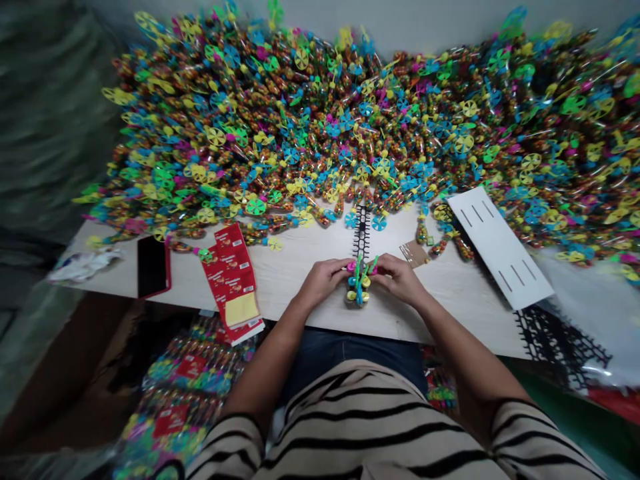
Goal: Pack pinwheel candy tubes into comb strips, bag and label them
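My left hand [324, 278] and my right hand [399, 277] meet at the front edge of a pale wooden table [300, 263]. Both are closed on a small cluster of candy-filled pinwheel toys [360, 283] clipped to a black plastic strip [361, 233] that runs away from me. The fingers pinch the toys from each side. Behind the strip a huge heap of the same coloured pinwheel toys [350, 113] covers the back of the table.
A dark phone in a red case [153, 265] and a stack of red labels [234, 280] lie at the left. A white slotted card [500, 247] lies at the right, with black strips [555, 337] beside it. Packed toys [180, 393] sit below the table's edge.
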The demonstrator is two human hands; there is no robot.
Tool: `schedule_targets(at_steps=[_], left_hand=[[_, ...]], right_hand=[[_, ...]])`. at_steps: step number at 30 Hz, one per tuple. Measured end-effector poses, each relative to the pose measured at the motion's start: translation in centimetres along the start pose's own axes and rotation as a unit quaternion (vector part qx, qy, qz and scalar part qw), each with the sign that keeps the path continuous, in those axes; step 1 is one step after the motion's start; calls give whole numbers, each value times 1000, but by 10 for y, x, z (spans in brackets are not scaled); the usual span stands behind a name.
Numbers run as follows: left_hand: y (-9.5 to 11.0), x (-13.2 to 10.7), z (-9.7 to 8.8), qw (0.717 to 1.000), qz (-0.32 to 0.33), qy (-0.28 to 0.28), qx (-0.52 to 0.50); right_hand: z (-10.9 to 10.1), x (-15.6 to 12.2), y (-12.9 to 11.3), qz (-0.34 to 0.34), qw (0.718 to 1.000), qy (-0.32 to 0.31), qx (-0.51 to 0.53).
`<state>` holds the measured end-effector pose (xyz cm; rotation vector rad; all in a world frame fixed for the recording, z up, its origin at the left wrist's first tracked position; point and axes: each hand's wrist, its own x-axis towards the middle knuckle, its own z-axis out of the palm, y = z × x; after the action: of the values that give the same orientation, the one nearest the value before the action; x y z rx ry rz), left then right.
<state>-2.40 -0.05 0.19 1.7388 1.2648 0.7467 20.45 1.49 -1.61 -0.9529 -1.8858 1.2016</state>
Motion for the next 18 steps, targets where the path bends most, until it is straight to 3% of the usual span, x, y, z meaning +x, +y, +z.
schedule_targets(at_steps=[10, 16, 18], left_hand=[[0, 9, -8, 995, -39, -53, -72], [3, 13, -11, 995, -48, -64, -66], [4, 14, -13, 993, -47, -80, -73]], right_hand=[[-11, 22, -13, 29, 995, -92, 6], [-8, 24, -11, 60, 994, -89, 23], [-17, 30, -8, 52, 989, -139, 4]])
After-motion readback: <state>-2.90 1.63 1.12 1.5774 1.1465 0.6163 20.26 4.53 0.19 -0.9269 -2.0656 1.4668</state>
